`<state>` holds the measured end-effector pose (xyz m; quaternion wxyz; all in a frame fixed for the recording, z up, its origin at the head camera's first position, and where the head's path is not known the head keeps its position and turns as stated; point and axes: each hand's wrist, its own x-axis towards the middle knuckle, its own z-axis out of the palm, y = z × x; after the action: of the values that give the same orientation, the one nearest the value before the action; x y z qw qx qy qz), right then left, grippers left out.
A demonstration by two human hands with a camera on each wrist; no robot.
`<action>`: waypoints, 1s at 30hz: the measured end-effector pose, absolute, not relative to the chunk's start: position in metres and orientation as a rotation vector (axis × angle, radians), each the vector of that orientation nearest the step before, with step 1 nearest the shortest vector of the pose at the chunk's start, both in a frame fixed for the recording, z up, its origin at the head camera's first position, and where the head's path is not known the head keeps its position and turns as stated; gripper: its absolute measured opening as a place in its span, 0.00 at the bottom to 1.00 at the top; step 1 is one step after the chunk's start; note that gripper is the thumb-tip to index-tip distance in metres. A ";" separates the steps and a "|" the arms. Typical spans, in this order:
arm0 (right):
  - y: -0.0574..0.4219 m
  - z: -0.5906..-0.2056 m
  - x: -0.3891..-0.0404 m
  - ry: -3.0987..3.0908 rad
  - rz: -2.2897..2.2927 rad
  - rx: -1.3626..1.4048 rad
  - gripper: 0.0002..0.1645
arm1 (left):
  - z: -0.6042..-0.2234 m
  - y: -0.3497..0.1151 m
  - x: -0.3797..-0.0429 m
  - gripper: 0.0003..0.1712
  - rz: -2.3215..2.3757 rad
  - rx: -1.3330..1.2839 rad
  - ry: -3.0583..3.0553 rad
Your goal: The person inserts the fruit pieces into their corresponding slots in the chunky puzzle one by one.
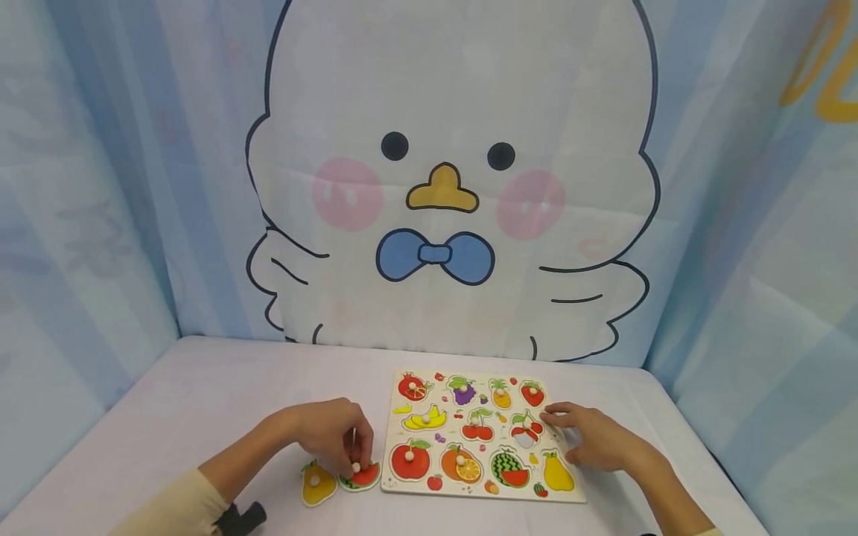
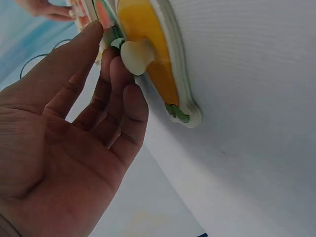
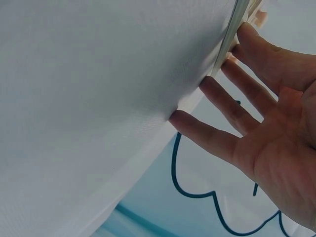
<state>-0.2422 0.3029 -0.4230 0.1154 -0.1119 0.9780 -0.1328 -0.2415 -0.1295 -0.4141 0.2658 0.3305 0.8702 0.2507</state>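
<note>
My left hand (image 1: 338, 432) is over a watermelon puzzle piece (image 1: 362, 478) on the table, thumb and fingertips pinching at its small round knob. Beside it lies a yellow pear piece (image 1: 318, 484) with its own pale knob; in the left wrist view this pear piece (image 2: 148, 29) is close to my curled fingers. A wooden fruit puzzle board (image 1: 462, 487) lies to the right of these pieces. My right hand (image 1: 599, 438) touches the board's right edge with fingers extended; in the right wrist view the fingertips meet the board edge (image 3: 229, 42) and the table.
Knobbed pieces such as the apple (image 1: 410, 463) and orange (image 1: 462, 473) sit in the board. Its watermelon picture (image 1: 511, 470) and pear picture (image 1: 558, 473) show no knobs. A white cloth covers the table (image 1: 268, 372); a printed curtain (image 1: 442, 89) stands behind.
</note>
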 end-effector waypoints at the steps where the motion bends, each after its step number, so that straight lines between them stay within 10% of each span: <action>1: 0.303 -0.423 -0.242 2.866 -0.382 -0.334 0.39 | -0.415 -0.130 -0.241 0.09 0.679 0.882 2.350; 30: 0.304 -0.425 -0.243 2.858 -0.407 -0.302 0.38 | -0.422 -0.135 -0.241 0.07 0.736 0.899 2.389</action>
<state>-0.2429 0.3041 -0.4247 0.1194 -0.1033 0.9776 -0.1393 -0.2411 -0.1349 -0.4223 0.2401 0.3285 0.8730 0.2689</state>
